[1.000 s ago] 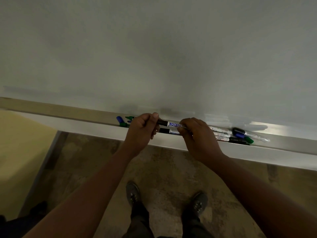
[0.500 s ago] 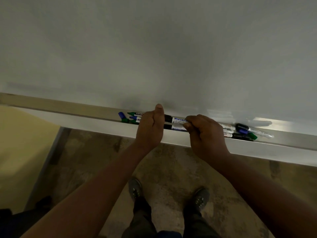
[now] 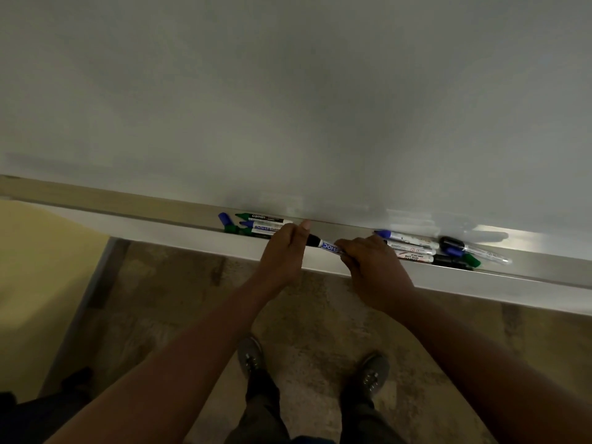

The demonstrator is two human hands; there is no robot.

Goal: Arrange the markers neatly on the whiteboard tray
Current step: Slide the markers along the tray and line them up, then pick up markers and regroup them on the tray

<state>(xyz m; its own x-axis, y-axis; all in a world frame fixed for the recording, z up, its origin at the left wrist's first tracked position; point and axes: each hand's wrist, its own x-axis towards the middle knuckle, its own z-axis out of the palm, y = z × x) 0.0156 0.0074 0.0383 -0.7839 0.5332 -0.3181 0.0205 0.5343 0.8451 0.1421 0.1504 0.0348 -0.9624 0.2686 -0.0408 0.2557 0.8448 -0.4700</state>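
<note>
A metal whiteboard tray [image 3: 160, 221] runs across the view below the whiteboard. Between my hands is one marker [image 3: 323, 245] with a black cap and a blue label. My left hand [image 3: 283, 251] grips its capped end, thumb pointing up at the board. My right hand [image 3: 368, 261] grips the other end, fingers curled round the barrel. A left group of markers [image 3: 256, 225] with green and blue caps lies in the tray beside my left hand. A right group of markers [image 3: 416, 248] lies past my right hand, with loose black, blue and green ones [image 3: 458, 251] further right.
The whiteboard [image 3: 288, 91] fills the upper view. Below the tray is a mottled floor [image 3: 179, 296] with my two shoes [image 3: 253, 360]. A yellow surface [image 3: 35, 270] lies at the left.
Both hands have slid right along the tray with the marker. The left group of markers now lies uncovered beside my left hand.
</note>
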